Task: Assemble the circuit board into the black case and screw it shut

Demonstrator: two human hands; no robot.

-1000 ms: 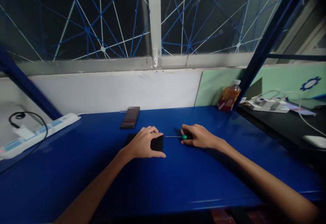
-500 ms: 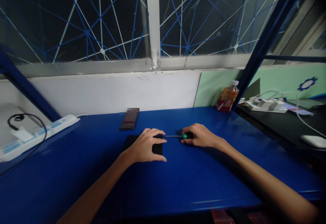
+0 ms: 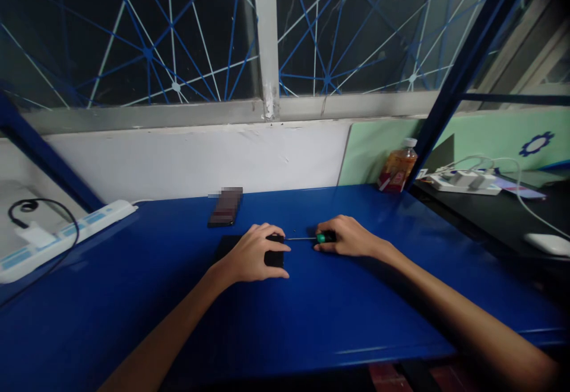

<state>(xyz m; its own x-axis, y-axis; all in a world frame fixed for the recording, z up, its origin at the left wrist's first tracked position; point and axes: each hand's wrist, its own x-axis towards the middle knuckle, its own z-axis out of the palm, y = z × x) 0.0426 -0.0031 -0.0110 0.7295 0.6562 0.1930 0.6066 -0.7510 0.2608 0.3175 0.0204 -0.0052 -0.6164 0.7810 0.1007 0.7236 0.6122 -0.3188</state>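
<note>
A flat black box lies on the blue table, partly hidden under my left hand. That hand rests over its right part and steadies it, thumb along the near side and fingers reaching past the right edge. My right hand is wrapped round the handle of a screwdriver with a green and black grip. Its thin metal shaft points left, level with the tabletop, and the tip meets the box's right side. A tiny dark piece, perhaps a screw, lies just beyond the shaft.
A dark phone lies behind the box. White power strips stand at the left and on the black table at right, with cables. A drink bottle stands by the blue post at the back right. A white case lies far right.
The whole view has shifted very slightly. Both hands keep their places, with the screwdriver tip still at the box's right side.
</note>
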